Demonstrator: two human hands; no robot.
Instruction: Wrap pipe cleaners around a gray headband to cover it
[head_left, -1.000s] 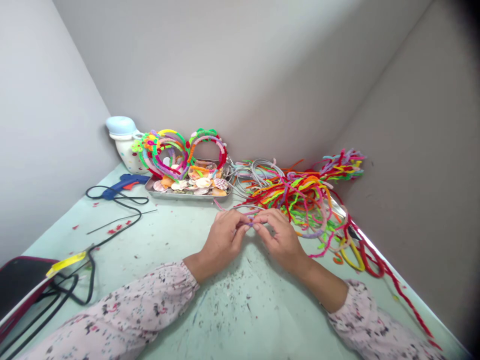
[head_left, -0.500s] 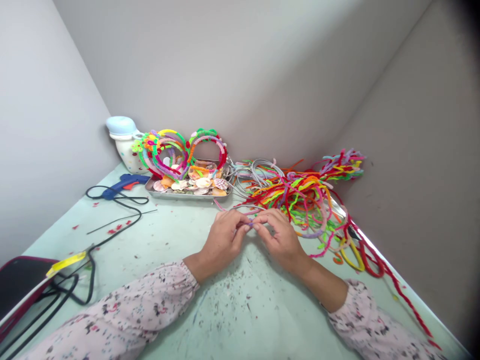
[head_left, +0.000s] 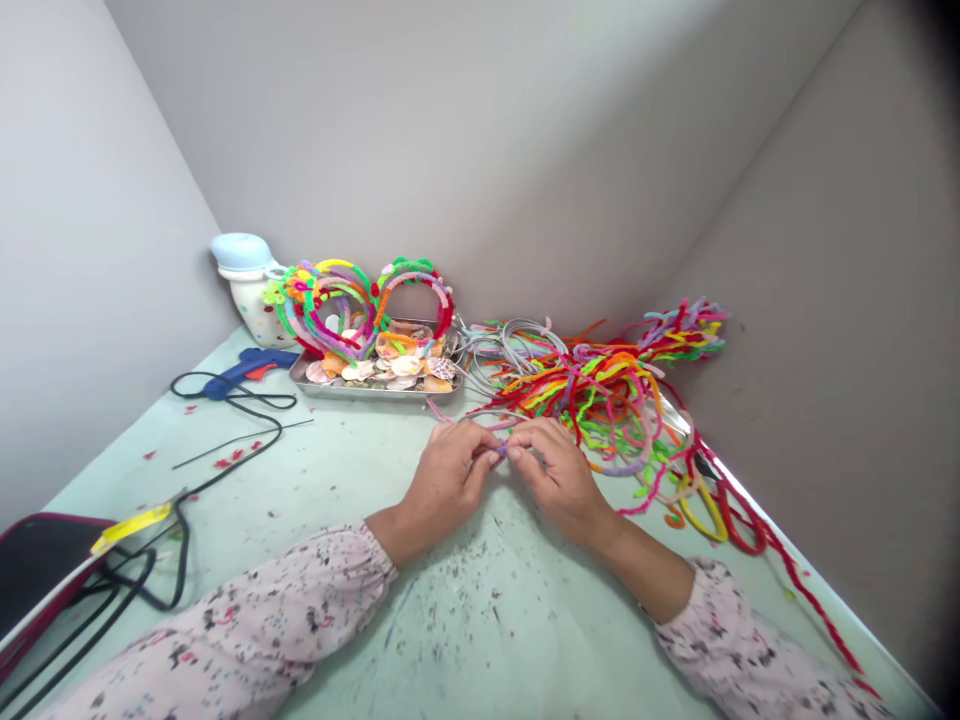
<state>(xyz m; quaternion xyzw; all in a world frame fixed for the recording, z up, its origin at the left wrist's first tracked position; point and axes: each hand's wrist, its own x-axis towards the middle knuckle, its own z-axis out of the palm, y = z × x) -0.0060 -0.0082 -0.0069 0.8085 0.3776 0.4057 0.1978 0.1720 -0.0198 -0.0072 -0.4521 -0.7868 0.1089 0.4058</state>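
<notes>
Just right of the middle of the table, my left hand (head_left: 454, 472) and my right hand (head_left: 561, 482) meet fingertip to fingertip. Both are closed in a pinch on a short purple pipe cleaner (head_left: 501, 450), mostly covered by the fingers. Behind the fingertips runs a thin grey band (head_left: 491, 412) with a pink fuzzy end at its left. Close to my right hand lies a tangled heap of bright pipe cleaners (head_left: 607, 390), with loose strands reaching toward the wrist.
A metal tray (head_left: 375, 392) holds seashells (head_left: 405, 366) and pipe-cleaner headbands (head_left: 415, 268). Left of it are a blue glue gun (head_left: 251, 368) with a black cord and a white cup (head_left: 255, 300). Scissors (head_left: 709, 510) lie at right, a dark red-edged object (head_left: 52, 560) at left.
</notes>
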